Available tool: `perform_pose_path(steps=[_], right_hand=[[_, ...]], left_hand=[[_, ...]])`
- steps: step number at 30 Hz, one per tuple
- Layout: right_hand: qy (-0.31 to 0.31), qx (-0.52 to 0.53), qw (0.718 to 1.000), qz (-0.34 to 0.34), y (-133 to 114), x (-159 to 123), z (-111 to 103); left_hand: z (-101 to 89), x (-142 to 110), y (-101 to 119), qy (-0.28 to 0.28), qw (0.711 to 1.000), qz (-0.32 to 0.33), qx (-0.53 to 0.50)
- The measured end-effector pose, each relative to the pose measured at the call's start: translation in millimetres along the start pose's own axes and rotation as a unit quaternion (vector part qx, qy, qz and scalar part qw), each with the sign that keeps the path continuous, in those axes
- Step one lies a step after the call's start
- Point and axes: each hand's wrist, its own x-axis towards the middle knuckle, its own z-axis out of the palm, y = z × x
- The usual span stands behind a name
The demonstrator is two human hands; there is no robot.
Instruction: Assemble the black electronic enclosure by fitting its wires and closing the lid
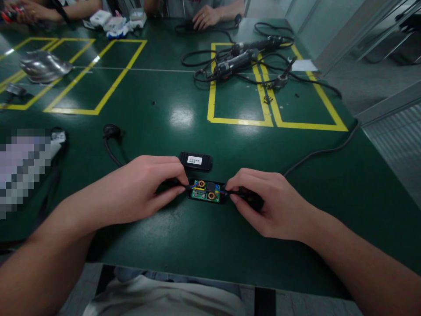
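Note:
A green circuit board [205, 192] with copper-wound coils and coloured wires sits in a small black plastic case [222, 199] on the table. My left hand [148, 186] pinches the black cable at the case's left end. At the right end, my right hand [263, 199] is closed on the other black cable [245, 195], thumb and fingers close to where it enters the case. Just behind the case lies a ribbed black cover [196, 162] with a white label. A cable with a black plug [112, 131] runs out beyond my left hand.
Black corded electric screwdrivers [235, 63] and tangled cords lie at the back right, near several small screws [268, 100]. A shiny metallic bag [44, 66] rests at the left. Yellow tape marks the green table [158, 140]. Across it, another person's hand [206, 17] rests near the edge.

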Motion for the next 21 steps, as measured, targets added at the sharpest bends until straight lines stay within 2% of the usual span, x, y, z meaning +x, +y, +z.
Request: perform_pose_path(steps=[8,14,18,21], right_hand=[[-0.004,-0.009,1.0,0.002,-0.1,-1.8,3.0],[-0.045,-0.054,0.998,0.009,-3.0,-1.5,0.8],[-0.027,-0.058,0.998,0.008,-1.7,-2.3,2.3],[-0.038,-0.05,0.998,0.009,0.3,-0.4,1.4]], left_hand=[[-0.3,0.3,2.4,-0.011,1.0,0.02,0.013],[2.0,1.6,0.7,-0.011,0.999,0.033,0.017],[4.0,1.6,-2.9,-0.011,0.999,0.041,0.018],[4.0,1.3,-3.8,-0.005,0.998,0.046,0.04]])
